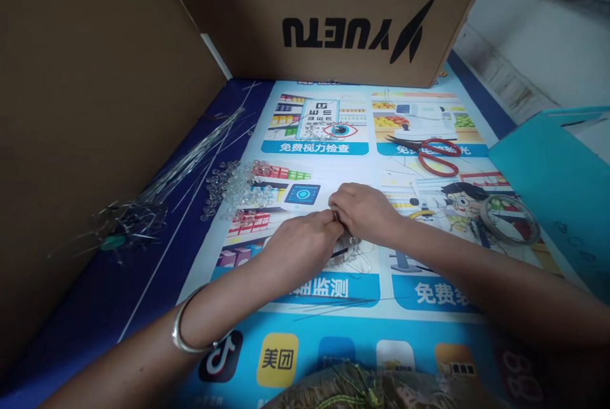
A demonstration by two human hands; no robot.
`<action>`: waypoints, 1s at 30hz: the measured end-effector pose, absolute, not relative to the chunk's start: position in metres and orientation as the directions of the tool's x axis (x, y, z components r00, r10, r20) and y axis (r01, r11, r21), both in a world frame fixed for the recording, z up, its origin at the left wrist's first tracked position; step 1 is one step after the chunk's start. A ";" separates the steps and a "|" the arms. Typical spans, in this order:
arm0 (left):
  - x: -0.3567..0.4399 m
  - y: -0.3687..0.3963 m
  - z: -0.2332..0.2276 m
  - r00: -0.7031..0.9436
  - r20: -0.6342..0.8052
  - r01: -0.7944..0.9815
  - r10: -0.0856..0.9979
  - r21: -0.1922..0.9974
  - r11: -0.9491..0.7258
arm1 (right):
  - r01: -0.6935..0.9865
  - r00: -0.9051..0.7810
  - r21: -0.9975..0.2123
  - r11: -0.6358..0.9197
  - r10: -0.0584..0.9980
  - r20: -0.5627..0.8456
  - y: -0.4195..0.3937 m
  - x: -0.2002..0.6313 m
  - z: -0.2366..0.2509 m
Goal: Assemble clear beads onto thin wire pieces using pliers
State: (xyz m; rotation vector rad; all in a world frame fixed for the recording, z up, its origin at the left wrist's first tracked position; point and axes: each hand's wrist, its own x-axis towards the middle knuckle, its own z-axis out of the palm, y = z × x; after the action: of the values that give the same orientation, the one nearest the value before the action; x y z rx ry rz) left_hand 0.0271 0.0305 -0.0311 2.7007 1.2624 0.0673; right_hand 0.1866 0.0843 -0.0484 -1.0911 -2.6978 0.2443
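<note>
Wire piece is sitting mid-poster, under and just below both hands, thin loops showing beneath the knuckles. Judging by the pinch, the step in hand looks like twisting or threading wire at the fingertips; the next move probably calls for a steady grip from both hands and fine fingertip control, since the strands are thin and springy.

Going left to right:
- Cardboard wall is closing off the left side; a second box with printed lettering is standing at the back.
- Bundle of long wires is lying diagonally on the dark blue margin, tangled at its lower end near a small green bit.
- Clear beads are lying in a loose pile, near the hands but apart from them.
- Left hand, bangle on the wrist, is curling its fingers closed, pinching at the wire; the exact hold is hidden.
- Right hand is meeting it fingertip to fingertip, fingers also closed on the wire as far as I can tell.
- Loose wire strands are lying just below the hands.
- Scissors, red handles, are lying further back right, untouched.
- Tape roll is lying flat at right, next to a teal sheet.

Surface: glossy printed poster serving as a mat. Pale floor is showing at upper right.
</note>
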 end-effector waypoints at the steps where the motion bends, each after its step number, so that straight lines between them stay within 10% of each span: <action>1: 0.027 0.031 -0.030 0.647 -0.029 0.757 0.762 0.151 -0.636 | 0.663 -0.701 -0.230 0.713 0.698 0.144 0.084 0.187 -0.049; 30: 0.031 0.035 -0.024 0.699 -0.110 0.715 0.707 0.067 -0.696 | 0.649 -0.720 -0.245 0.720 0.686 0.105 0.085 0.188 -0.049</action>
State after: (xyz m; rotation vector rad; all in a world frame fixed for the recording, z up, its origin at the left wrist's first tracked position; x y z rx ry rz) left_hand 0.0312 0.0353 -0.0237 2.7982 1.1749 -0.1158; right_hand 0.1885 0.0849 -0.0488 -1.0728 -2.7356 0.2838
